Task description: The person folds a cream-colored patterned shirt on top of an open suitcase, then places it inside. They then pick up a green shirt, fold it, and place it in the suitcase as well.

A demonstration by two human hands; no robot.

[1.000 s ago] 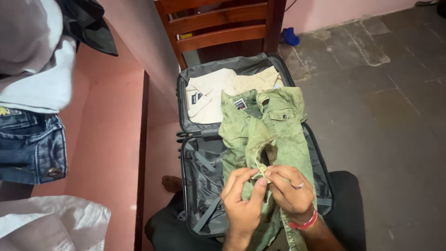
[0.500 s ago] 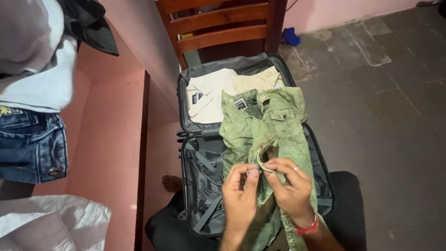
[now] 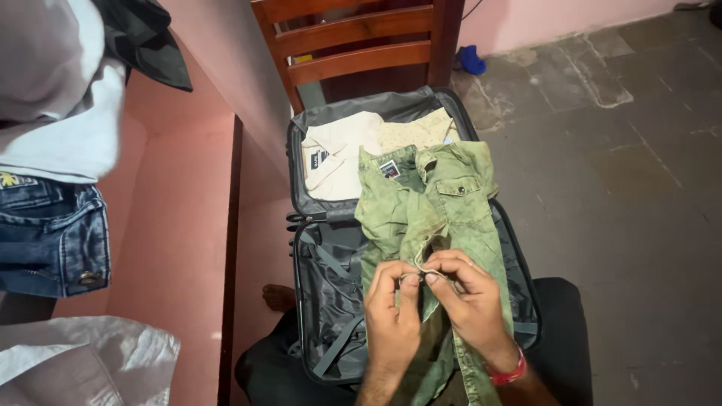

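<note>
On the far left we see blue jeans [image 3: 53,240] and pale clothes [image 3: 64,113] piled on a pink ledge [image 3: 173,248], with a white cloth [image 3: 83,357] lower down. Next comes a wooden chair [image 3: 353,45] against the pink wall [image 3: 226,68]. In front of it, an open grey suitcase [image 3: 323,301] lies on our lap, with a cream shirt [image 3: 338,154] packed in its far half. A green shirt [image 3: 444,203] lies spread across the suitcase, running from the far half down toward us. Our left hand [image 3: 395,316] pinches the shirt's front edge near the middle, fingers curled and thumb pressed on the cloth. Our right hand [image 3: 470,297], with a red band at the wrist, pinches the same spot, fingertips touching the left ones. To the right is a grey stone floor [image 3: 624,188].
</note>
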